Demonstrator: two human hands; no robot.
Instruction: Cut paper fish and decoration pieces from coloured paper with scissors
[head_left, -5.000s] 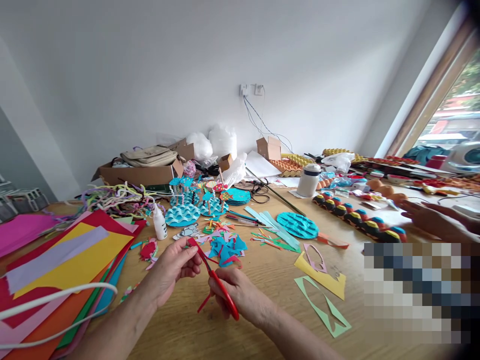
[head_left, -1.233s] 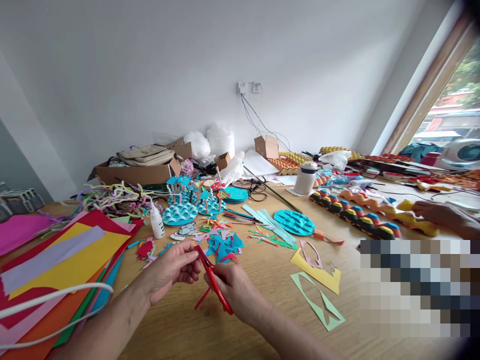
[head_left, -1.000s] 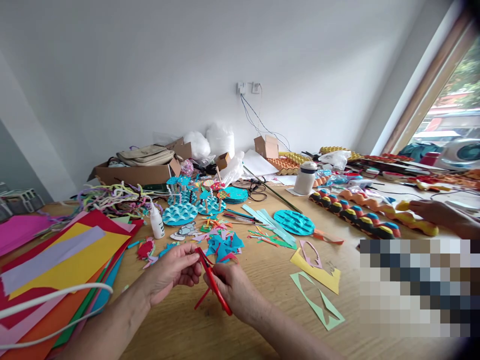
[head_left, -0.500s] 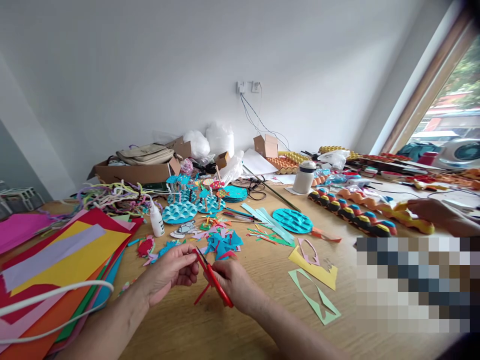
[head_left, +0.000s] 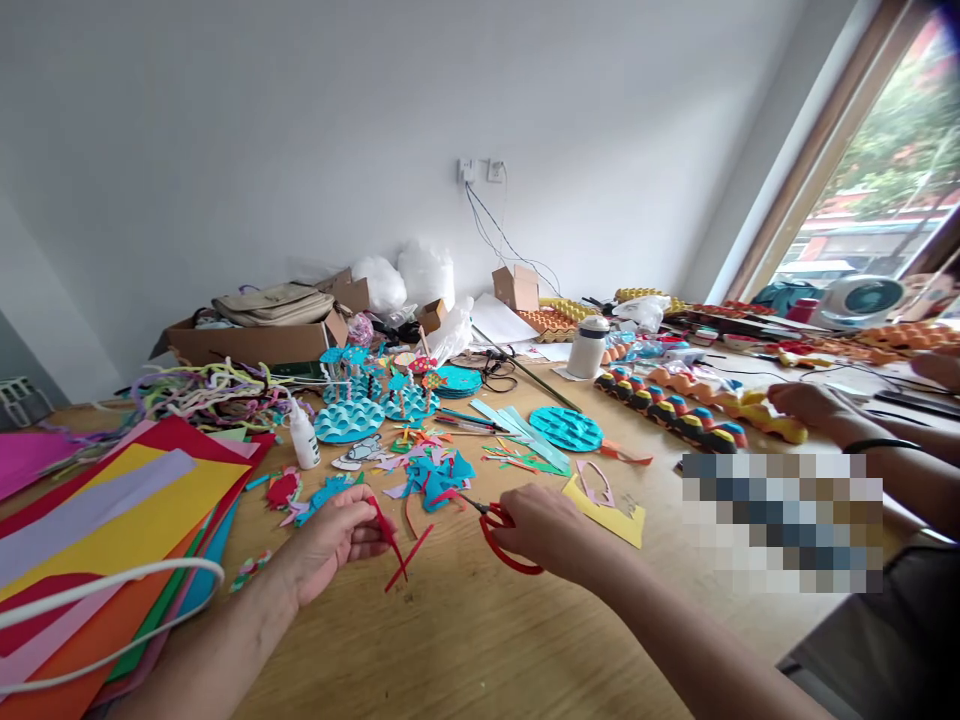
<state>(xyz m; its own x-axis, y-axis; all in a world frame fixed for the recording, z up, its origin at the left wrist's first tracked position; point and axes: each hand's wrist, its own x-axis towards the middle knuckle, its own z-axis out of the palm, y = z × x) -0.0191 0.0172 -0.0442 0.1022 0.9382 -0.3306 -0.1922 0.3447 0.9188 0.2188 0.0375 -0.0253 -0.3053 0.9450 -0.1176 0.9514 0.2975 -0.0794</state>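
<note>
Left hand, lower frame left of centre, gripping narrow red paper between its fingers; right hand, lower frame right of centre, closed around red-handled scissors pointing left toward blue paper scraps; white bottle standing farther left

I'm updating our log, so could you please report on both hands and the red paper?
Left hand: holding thin red paper. Right hand: gripping red-handled scissors, apart from that paper. Blue paper scraps by the scissors' tips, possibly in the way.
</note>
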